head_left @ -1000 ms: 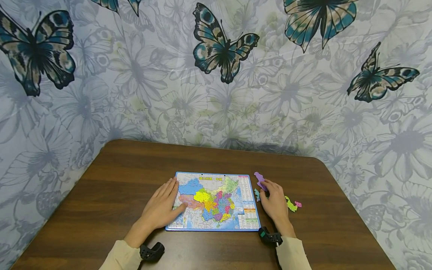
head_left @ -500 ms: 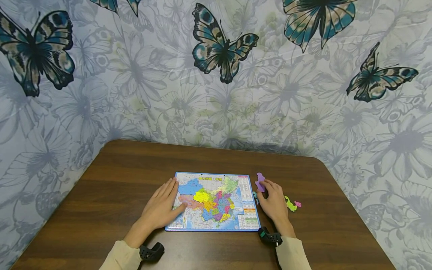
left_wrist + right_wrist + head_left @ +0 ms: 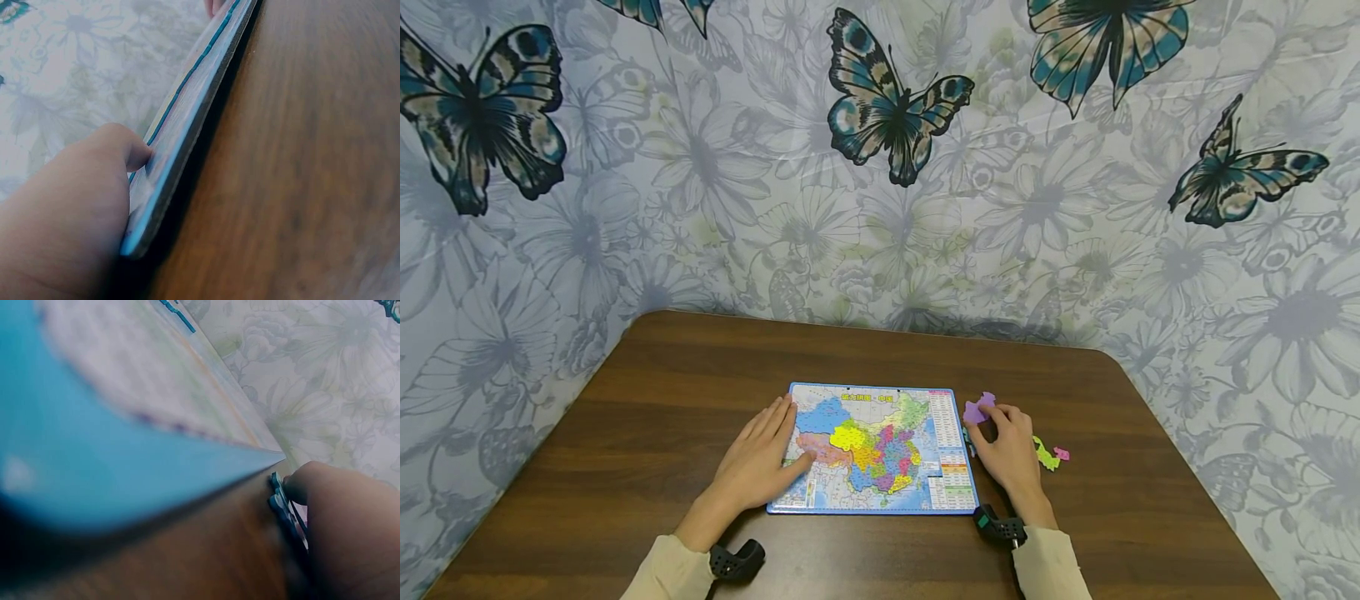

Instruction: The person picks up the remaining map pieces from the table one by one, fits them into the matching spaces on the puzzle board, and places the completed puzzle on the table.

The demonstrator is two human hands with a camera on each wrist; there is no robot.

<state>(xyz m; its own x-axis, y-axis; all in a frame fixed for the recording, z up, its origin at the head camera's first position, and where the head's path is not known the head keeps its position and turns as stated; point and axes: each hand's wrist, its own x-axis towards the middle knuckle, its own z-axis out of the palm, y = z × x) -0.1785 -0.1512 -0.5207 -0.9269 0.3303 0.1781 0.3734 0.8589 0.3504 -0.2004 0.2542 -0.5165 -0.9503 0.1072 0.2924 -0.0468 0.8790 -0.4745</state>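
A map puzzle board [image 3: 880, 400] with a blue rim and coloured province pieces lies on the table. My left hand [image 3: 758, 462] rests along its left side, fingers straight and the thumb [image 3: 119, 147] laid over the board's face. Just off the board's right edge, my right hand [image 3: 1009, 450] pinches a purple puzzle piece [image 3: 975, 412] between thumb and fingers. Below that piece, a small blue puzzle piece [image 3: 967, 438] shows partly, the right thumb covering some of it. In the right wrist view the right hand [image 3: 350, 531] is beside dark-edged pieces [image 3: 284, 512] next to the board's corner.
A lime-green puzzle piece [image 3: 1046, 455] and a small pink one [image 3: 1062, 453] lie right of the right hand. Both wrists wear black bands. Behind the brown wooden table [image 3: 647, 400] hangs a cloth [image 3: 715, 208] printed with butterflies and flowers.
The purple piece has turned in the right fingers, its upper end swinging to the right, and sits closer to the hand. The right thumb has shifted slightly left. My left hand has stayed still.
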